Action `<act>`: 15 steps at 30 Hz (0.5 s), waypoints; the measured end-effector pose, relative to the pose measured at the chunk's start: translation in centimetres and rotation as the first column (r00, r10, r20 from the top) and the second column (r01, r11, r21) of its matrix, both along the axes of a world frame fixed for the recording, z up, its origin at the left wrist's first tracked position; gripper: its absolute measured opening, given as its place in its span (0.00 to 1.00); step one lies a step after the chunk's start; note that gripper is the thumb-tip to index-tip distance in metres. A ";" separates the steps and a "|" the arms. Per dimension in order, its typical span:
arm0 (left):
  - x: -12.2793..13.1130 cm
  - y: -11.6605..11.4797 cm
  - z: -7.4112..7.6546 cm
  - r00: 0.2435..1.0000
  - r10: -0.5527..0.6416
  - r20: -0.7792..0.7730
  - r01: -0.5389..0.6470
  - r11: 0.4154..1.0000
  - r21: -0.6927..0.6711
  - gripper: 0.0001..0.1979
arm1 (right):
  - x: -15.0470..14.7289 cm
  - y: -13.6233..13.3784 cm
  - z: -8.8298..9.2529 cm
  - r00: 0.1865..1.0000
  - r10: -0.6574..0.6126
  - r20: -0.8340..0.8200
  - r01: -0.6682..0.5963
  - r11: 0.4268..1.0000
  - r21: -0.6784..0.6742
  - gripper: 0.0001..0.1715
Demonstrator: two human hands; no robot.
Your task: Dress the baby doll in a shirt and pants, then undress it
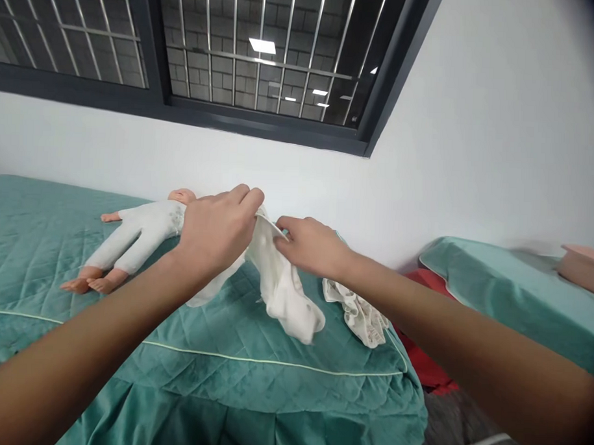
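A white baby garment point(285, 287) hangs between my hands above the bed, its lower end reaching down toward the cover; its exact cut is hard to make out. My left hand point(221, 226) is closed on its top edge. Fingers of my right hand point(310, 246) pinch the same edge a little to the right. Behind my left hand a baby doll point(145, 227) in a white outfit lies on its back, its head and one side partly hidden. To the right, a crumpled cream cloth point(359, 315) with a frilly look rests on the bed near my right forearm.
The bed has a green quilted cover point(213, 382) with pale piping. A dark-framed window point(261, 120) with metal bars is in the wall behind. At right stand a second green-covered surface point(490, 281) bearing a pinkish box-like object point(585, 270), and something red point(426, 357) in the gap.
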State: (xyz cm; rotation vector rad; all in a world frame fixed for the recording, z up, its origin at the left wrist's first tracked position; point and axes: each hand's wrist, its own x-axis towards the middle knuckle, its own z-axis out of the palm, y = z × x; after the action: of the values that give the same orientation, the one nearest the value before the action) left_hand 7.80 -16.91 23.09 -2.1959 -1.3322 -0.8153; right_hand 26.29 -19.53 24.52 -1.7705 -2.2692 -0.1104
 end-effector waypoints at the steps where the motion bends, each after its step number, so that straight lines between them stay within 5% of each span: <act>1: 0.0 0.0 -0.1 1.000 0.002 0.000 -0.002 1.000 -0.023 0.12 | 0.2 0.2 -0.1 0.997 -0.043 0.064 0.039 0.997 0.070 0.14; 7: -1.8 2.1 -2.0 0.993 0.084 0.079 -0.070 0.984 -0.164 0.14 | 3.4 0.4 -0.5 0.965 -0.148 0.215 0.115 0.981 0.158 0.16; 11: -3.4 4.5 -5.0 0.942 0.029 0.334 0.033 0.983 -0.181 0.13 | 4.8 -0.3 -2.1 0.995 -0.097 0.024 0.093 0.988 0.125 0.19; 15: -5.0 5.7 -7.0 0.808 0.005 0.589 0.146 0.967 -0.208 0.12 | 6.5 -0.5 -3.6 0.953 -0.049 -0.298 0.074 0.994 0.075 0.20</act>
State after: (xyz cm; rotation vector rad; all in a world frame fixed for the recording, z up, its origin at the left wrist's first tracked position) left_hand 2.85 -11.16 16.09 -2.2805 -1.7149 -1.5292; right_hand 32.75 -20.07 20.92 -1.6870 -1.9697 0.0435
